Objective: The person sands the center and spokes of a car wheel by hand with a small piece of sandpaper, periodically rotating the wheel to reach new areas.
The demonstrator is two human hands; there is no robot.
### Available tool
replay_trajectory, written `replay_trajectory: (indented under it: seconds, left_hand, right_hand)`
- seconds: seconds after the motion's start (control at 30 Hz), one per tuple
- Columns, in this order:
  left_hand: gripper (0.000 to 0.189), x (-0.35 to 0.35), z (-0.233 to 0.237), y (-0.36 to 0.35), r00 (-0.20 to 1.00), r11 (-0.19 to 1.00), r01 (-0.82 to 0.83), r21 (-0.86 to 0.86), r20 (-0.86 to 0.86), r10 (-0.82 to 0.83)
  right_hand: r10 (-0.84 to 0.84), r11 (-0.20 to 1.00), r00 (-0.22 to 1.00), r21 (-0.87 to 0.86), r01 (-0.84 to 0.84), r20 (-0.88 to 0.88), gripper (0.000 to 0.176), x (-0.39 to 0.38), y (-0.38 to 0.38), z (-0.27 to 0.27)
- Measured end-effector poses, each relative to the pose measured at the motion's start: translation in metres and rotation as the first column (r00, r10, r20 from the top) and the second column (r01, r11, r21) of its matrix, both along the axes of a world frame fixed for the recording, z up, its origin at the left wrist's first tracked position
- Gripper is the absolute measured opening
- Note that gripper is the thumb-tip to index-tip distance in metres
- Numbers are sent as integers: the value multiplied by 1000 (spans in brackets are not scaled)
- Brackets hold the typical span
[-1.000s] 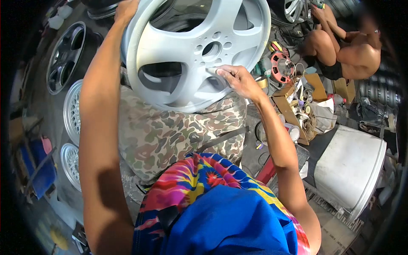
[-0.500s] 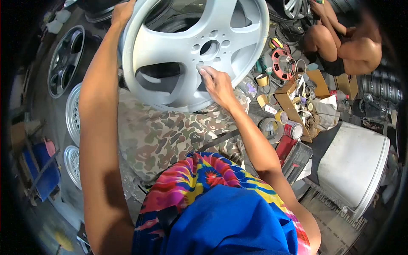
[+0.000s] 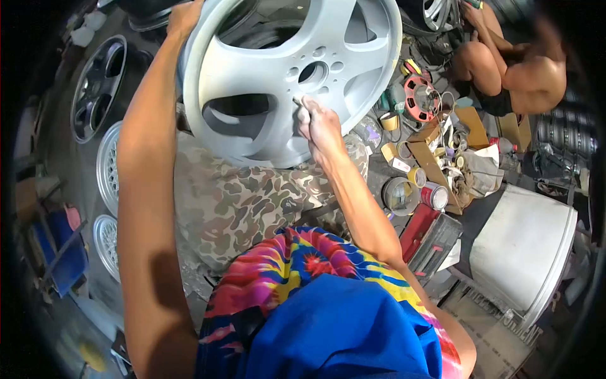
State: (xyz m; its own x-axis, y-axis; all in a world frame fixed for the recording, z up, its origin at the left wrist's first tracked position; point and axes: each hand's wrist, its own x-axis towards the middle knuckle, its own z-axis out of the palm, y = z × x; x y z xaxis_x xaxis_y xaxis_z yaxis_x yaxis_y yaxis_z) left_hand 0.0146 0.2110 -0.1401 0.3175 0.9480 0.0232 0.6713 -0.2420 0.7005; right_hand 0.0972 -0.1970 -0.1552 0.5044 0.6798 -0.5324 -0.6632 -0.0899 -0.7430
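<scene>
A large light-grey wheel rim (image 3: 249, 66) with broad spokes is tilted up in front of me, above a camouflage-patterned cloth (image 3: 243, 208). At its upper left edge my left hand (image 3: 185, 18) is wrapped round the rim's outer lip. My right hand (image 3: 317, 121) is at the face of the rim, just below the centre hole, with its fingers bent together. Its fingertips touch the surface near a bolt hole; whatever they pinch is too small to make out.
Silver lattice rims (image 3: 108, 240) and a dark rim (image 3: 98, 88) stand at left. On the right are a red reel (image 3: 421, 99), a cardboard box (image 3: 429, 164) of tapes, a toolbox (image 3: 432, 243) and a white bin (image 3: 524, 246). Another person (image 3: 524, 76) crouches at upper right.
My right hand has turned, its fingers drawn more tightly together near the same bolt hole, and the forearm has shifted slightly left. My left hand still holds the rim's edge.
</scene>
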Motion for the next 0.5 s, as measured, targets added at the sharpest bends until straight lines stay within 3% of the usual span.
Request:
replay_trajectory:
  seconds: [0.07,0.1,0.13,0.17,0.2,0.27,0.33,0.4,0.43,0.47,0.5]
  left_hand:
    - [83,-1,-1,4,997,998,61,-6,39,-60]
    - [82,1,-9,9,998,997,44,63,43,-47]
    - [82,2,-7,7,998,991,21,130,50,-28]
    - [82,1,-5,6,999,999,15,50,30,-17]
    - [82,0,2,-3,999,999,12,48,31,-14]
    - [83,0,12,-21,987,999,30,18,155,-32]
    - [82,2,8,-17,988,999,10,32,155,-15]
    - [82,2,5,-9,989,998,-24,54,147,16]
    - [81,1,3,-4,994,997,-6,77,105,-2]
    - [79,-1,-2,0,998,996,12,91,60,-17]
    - [79,-1,-2,3,999,998,16,64,31,-18]
  right_hand:
    - [-5,999,1000,44,6,-25,31,2,4,-14]
    - [154,987,937,-8,-159,313,29,7,0,-20]
    - [304,948,738,-115,-296,602,29,12,-3,-17]
    - [429,898,415,-332,-288,802,25,22,-12,-12]
    - [432,897,413,-334,-291,802,25,30,-16,-5]
    - [470,844,87,-418,-338,878,22,42,-19,3]
    - [440,861,58,-403,-312,896,20,42,-9,1]
    - [416,870,143,-347,-352,898,23,42,-1,-9]
    - [506,831,386,-315,-459,772,22,46,-1,-14]
    - [513,824,383,-316,-470,769,22,54,-7,-18]
    - [540,819,558,-243,-519,630,21,56,-16,-5]
